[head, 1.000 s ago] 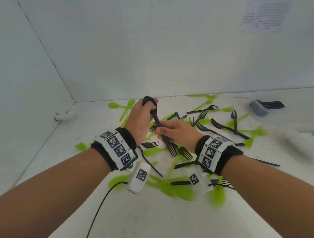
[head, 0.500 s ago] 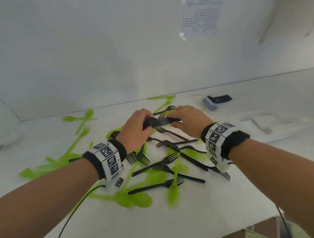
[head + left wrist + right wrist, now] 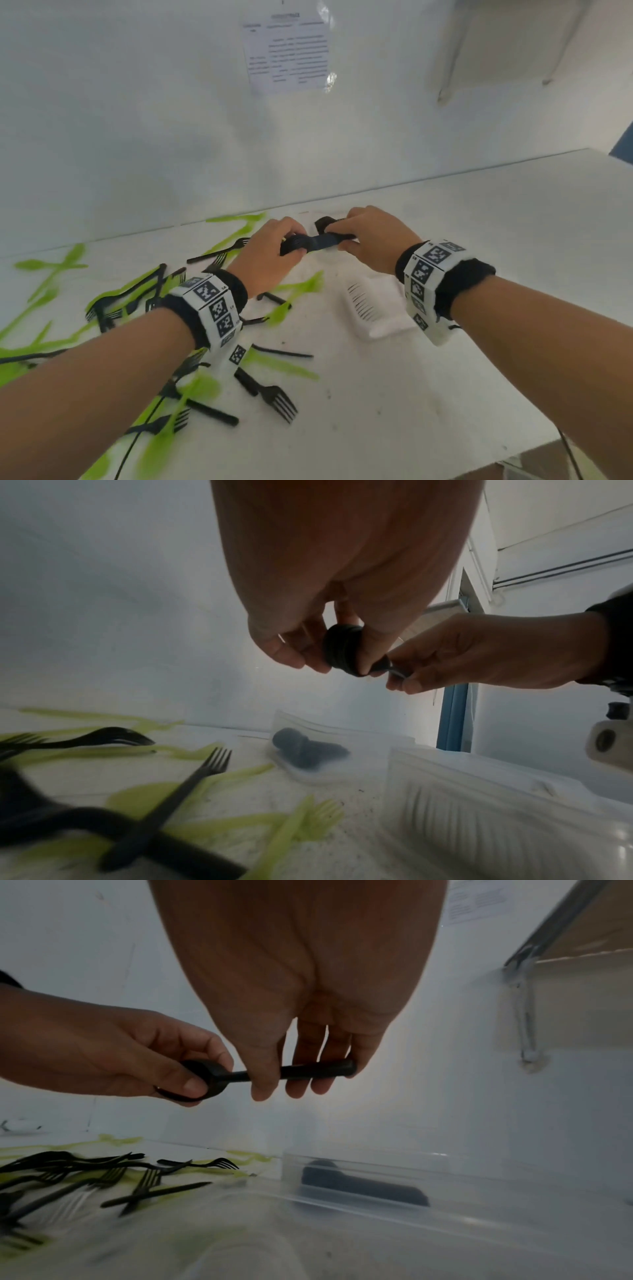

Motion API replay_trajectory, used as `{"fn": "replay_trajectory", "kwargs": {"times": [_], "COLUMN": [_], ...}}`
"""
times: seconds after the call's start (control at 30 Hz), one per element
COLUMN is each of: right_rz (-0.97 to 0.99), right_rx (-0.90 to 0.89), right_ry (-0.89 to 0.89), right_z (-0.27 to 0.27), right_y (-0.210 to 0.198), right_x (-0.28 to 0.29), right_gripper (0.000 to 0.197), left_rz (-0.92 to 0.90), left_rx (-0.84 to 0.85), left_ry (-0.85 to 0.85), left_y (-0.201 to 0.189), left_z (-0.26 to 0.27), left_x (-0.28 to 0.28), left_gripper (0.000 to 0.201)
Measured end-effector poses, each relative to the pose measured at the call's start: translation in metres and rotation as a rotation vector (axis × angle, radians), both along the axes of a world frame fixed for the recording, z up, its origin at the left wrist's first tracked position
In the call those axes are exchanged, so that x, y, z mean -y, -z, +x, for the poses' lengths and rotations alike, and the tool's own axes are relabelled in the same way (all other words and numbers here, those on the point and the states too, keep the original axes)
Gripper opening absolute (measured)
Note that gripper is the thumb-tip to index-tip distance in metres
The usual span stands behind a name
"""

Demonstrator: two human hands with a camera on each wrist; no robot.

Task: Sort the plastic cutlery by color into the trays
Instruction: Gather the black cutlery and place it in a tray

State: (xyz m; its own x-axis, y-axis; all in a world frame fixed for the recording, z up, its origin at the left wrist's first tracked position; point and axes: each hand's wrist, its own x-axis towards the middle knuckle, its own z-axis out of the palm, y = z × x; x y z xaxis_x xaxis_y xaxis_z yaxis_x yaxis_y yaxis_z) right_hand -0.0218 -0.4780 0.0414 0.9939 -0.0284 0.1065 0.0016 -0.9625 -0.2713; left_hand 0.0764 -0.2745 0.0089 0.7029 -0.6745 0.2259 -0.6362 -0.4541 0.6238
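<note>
Over white table (image 3: 428,394), hands grip stacked black spoons (image 3: 274,1073).

cutlery pile (image 3: 164,342) left on table (image 3: 428,394) | ribbed tray (image 3: 373,308) right of it | tray with cutlery (image 3: 363,1180) behind

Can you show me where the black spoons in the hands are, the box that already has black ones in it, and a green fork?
black spoons (image 3: 316,1070), right wrist view, on the handles.
box (image 3: 369,1161), right wrist view, on its clear front wall.
green fork (image 3: 322,817), left wrist view, on the prongs.
</note>
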Motion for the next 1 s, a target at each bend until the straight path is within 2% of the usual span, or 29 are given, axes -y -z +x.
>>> {"fn": "replay_trajectory", "kwargs": {"times": [0.1,0.3,0.43,0.6,0.67,0.77,0.83,0.9,1.0], "right_rz": [0.017,-0.029,-0.113,-0.101,-0.125,-0.127,-0.122,-0.120,-0.135], "right_rx": [-0.018,-0.076,-0.082,-0.108,-0.117,-0.130,-0.155,-0.184,-0.241], "right_ry": [-0.012,-0.042,-0.079,-0.042,-0.038,-0.008,0.020,0.038,0.020], "right_z": [-0.002,0.010,0.017,0.028,0.032,0.039,0.045,0.052,0.063], "right_y": [0.000,0.008,0.013,0.014,0.014,0.014,0.012,0.013,0.017], "right_x": [0.035,0.060,0.068,0.082,0.088,0.103,0.117,0.131,0.148], "right_gripper": [0.027,0.027,0.038,0.027,0.027,0.026,0.025,0.024,0.022], "left_rz": [0.024,0.086,0.092,0.098,0.133,0.198,0.161,0.150,0.355], "left_rx": [0.055,0.084,0.099,0.053,0.022,-0.048,-0.084,-0.046,0.035], "left_ry": [-0.030,-0.041,-0.031,-0.012,-0.011,-0.014,-0.048,-0.098,-0.138], "left_y": [0.000,0.004,0.007,0.014,0.015,0.013,0.009,0.009,0.013], "left_z": [-0.006,-0.006,0.004,0.017,0.024,0.035,0.045,0.058,0.078], "left_x": [0.035,0.063,0.075,0.093,0.098,0.107,0.116,0.127,0.143], "left_gripper": [0.021,0.020,0.019,0.021,0.028,0.053,0.051,0.045,0.049]}}
